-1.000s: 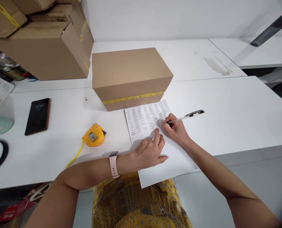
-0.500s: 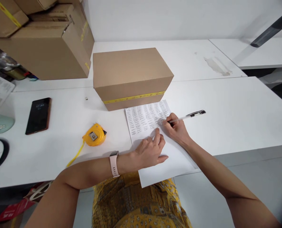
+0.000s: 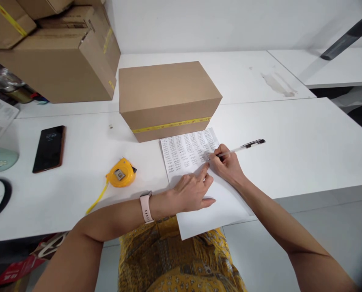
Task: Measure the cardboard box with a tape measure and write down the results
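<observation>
A white sheet of paper [image 3: 205,215] lies at the table's front edge, its upper half filled with columns of handwriting. My right hand [image 3: 226,164] is closed around a clear pen with a black cap [image 3: 243,147], its tip down on the writing. My left hand [image 3: 191,192] rests on the sheet with the fingers apart, the index finger pointing close to the pen tip. Just behind the paper stands a closed cardboard box [image 3: 170,91] with yellow tape along its front. A yellow tape measure [image 3: 121,173] sits left of the paper, some of its tape pulled out.
A dark phone [image 3: 49,149] lies on the white table [image 3: 290,142] at the left, near a pale green cup [image 3: 0,158]. Cardboard boxes [image 3: 53,69] are stacked at the back left. A dark post [image 3: 348,36] slants at the far right.
My left hand's index finger has slid slightly up and right, closer to the pen tip. The pen has shifted very slightly right. The box and tape measure stay put.
</observation>
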The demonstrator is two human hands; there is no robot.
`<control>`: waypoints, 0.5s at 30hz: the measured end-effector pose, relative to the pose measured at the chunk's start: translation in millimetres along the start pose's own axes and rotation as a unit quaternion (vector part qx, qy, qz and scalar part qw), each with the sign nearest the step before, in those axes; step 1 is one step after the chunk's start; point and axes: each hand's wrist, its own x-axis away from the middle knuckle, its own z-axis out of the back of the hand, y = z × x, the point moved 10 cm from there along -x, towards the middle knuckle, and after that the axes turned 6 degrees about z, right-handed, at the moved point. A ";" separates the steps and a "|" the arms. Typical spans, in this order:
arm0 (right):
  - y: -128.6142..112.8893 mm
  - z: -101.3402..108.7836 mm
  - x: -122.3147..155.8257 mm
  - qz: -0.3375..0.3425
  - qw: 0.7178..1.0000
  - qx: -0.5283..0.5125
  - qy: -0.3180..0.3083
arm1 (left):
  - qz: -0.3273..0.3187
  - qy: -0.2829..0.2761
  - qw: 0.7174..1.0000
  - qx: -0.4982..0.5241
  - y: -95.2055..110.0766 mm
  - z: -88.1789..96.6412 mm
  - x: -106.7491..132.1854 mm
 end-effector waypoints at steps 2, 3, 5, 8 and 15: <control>0.3 -1.2 0.1 0.001 1.000 0.001 -0.003 | -0.007 0.000 1.000 0.004 -0.5 -1.5 -2.3; 0.0 -2.0 0.1 0.002 1.000 0.001 -0.005 | -0.009 -0.001 1.000 0.007 -0.7 -2.6 -3.3; -1.2 -2.9 0.2 0.007 1.000 -0.001 -0.007 | -0.008 -0.004 1.000 0.015 -1.4 -4.3 -4.6; -2.5 -3.7 0.4 0.013 1.000 0.001 -0.011 | -0.004 -0.006 1.000 0.026 -2.2 -4.7 -5.2; -0.4 -1.7 0.1 0.008 1.000 0.012 -0.004 | -0.004 0.002 1.000 0.025 -1.7 -3.5 -4.5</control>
